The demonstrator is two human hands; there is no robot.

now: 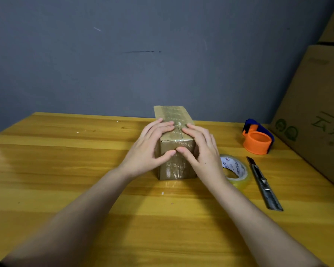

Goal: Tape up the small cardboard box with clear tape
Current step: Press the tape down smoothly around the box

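A small brown cardboard box (175, 143), longer than wide, stands on a yellow wooden worktop (66, 170) with one short end facing the viewer. Glossy clear tape already runs along its top and down the near end. A roll of clear tape (237, 173) lies flat just right of it.

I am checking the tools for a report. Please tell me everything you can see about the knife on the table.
The utility knife is a long, slim box cutter with a dark grey, metal-looking body and a small slider near its middle. A short dark tip shows at its far end; whether that is blade, I cannot tell. It lies flat on the wooden table, running near to far, right of the roll of clear tape and nearer than the orange dispenser. No hand touches it.
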